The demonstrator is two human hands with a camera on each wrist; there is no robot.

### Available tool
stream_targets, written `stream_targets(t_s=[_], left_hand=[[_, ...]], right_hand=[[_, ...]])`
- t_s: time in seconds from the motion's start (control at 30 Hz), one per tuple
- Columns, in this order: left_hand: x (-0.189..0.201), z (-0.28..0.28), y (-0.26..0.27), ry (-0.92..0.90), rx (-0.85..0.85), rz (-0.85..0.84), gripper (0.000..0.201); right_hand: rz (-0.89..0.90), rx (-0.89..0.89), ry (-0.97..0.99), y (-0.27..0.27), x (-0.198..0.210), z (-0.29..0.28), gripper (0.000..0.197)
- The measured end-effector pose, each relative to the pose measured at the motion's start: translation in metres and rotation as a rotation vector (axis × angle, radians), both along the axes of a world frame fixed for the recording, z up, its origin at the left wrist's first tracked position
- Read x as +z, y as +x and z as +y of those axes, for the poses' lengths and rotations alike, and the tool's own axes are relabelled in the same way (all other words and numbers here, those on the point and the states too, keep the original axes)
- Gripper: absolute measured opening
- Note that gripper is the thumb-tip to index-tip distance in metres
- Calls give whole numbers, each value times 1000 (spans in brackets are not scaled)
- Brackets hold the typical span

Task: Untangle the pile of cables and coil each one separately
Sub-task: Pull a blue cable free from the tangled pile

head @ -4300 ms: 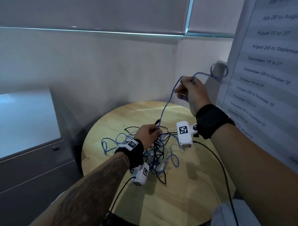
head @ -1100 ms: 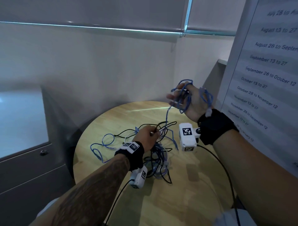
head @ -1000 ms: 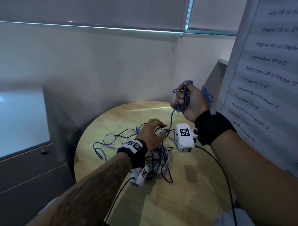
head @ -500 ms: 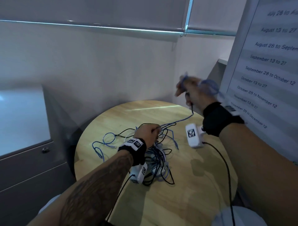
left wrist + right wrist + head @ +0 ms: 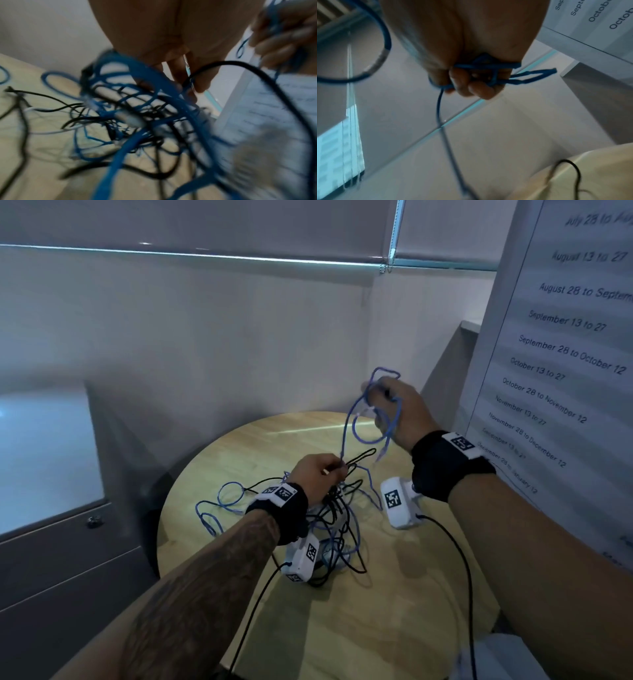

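Holding: the right hand (image 5: pixel 399 412) is raised above the far side of the round wooden table (image 5: pixel 394 621), fingers curled round several loops of a thin blue cable (image 5: pixel 356 422) — the loops hang below the fist and one stands up above the knuckles.
Right wrist view: the blue cable crosses the curled fingers (image 5: pixel 471 86) in a knot-like wrap, and one strand drops straight down from the fist.
Left hand: the left hand (image 5: pixel 317 479) is lower, just over the pile, thumb and fingers pinched on the same blue strand where it comes down from the right hand; a black cable loop (image 5: pixel 359 458) sticks out just beyond that pinch.
Pile: the tangle of cables (image 5: pixel 337 529) — blue, black and a little white — lies on the table under and beside the left wrist, with loose blue loops (image 5: pixel 219 508) spread out to its left.
Left wrist view: blurred; blue and black strands cross close to the lens, which strand goes where I cannot tell.
Surroundings: a grey cabinet (image 5: pixel 51 559) stands left of the table, a printed list of dates (image 5: pixel 561 364) hangs on the right.
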State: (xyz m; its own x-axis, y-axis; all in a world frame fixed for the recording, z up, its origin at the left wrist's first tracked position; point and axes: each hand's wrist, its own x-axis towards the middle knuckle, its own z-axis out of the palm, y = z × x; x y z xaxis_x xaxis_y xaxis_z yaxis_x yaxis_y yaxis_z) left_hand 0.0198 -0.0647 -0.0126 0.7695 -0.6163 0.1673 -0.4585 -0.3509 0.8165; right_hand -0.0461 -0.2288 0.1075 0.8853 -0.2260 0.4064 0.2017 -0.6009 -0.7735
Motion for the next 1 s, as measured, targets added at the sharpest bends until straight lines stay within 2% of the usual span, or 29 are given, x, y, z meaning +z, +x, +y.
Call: stream_targets(t_s=[0.03, 0.1, 0.17, 0.2, 0.23, 0.27, 0.33, 0.37, 0.43, 0.53, 0.57, 0.6, 0.63, 0.67, 0.7, 0.73, 0.77, 0.8, 0.83, 0.9, 1.0], left_hand=[[-6, 2, 0, 51, -8, 1, 11], [-14, 8, -2, 91, 8, 21, 16], [-12, 11, -3, 31, 79, 49, 24], [-7, 10, -3, -14, 118, 25, 26], [1, 7, -2, -64, 150, -2, 27], [11, 3, -1, -127, 170, -13, 28], [33, -5, 0, -227, 156, 3, 29], [41, -7, 1, -244, 123, -10, 29], [51, -8, 4, -253, 61, -39, 28], [54, 1, 0, -295, 104, 33, 29], [53, 7, -4, -297, 113, 63, 31], [49, 13, -8, -274, 105, 90, 32], [43, 19, -10, -214, 76, 105, 34], [36, 25, -13, -99, 29, 103, 35], [28, 32, -17, 106, -19, 64, 37], [15, 38, -21, 388, -68, -3, 51], [4, 44, -28, 692, -119, -59, 75], [-13, 47, -32, 917, -150, -101, 96], [-30, 49, -36, 1044, -167, -127, 106], [-67, 49, -38, 1107, -178, -188, 110], [-93, 37, -27, 1011, -120, -172, 98]], right_hand=[[-59, 2, 212, 4, 5, -5, 26], [-96, -54, 512, 9, 22, -17, 30], [-8, -31, 807, 8, 35, -21, 42], [47, 7, 853, 2, 36, -18, 38], [77, 30, 776, -3, 30, -11, 24], [100, 28, 598, -6, 21, -5, 12], [130, 55, 212, -8, -7, 4, 30], [161, 76, 86, -6, -19, 6, 28], [229, 111, -53, -5, -30, 12, 21], [296, 163, -141, -11, -29, 22, 12], [313, 172, -197, -14, -29, 24, 12], [334, 144, -245, -16, -33, 23, 25], [337, 114, -229, -18, -38, 19, 34], [355, 83, -243, -22, -42, 17, 35], [367, 44, -272, -25, -48, 11, 34], [368, 2, -309, -28, -57, 5, 35], [371, -39, -320, -32, -65, 0, 37], [375, -49, -330, -36, -74, -2, 38], [385, -43, -331, -39, -84, -2, 38], [392, -34, -346, -42, -100, 4, 37], [384, -26, -375, -45, -117, 10, 33]])
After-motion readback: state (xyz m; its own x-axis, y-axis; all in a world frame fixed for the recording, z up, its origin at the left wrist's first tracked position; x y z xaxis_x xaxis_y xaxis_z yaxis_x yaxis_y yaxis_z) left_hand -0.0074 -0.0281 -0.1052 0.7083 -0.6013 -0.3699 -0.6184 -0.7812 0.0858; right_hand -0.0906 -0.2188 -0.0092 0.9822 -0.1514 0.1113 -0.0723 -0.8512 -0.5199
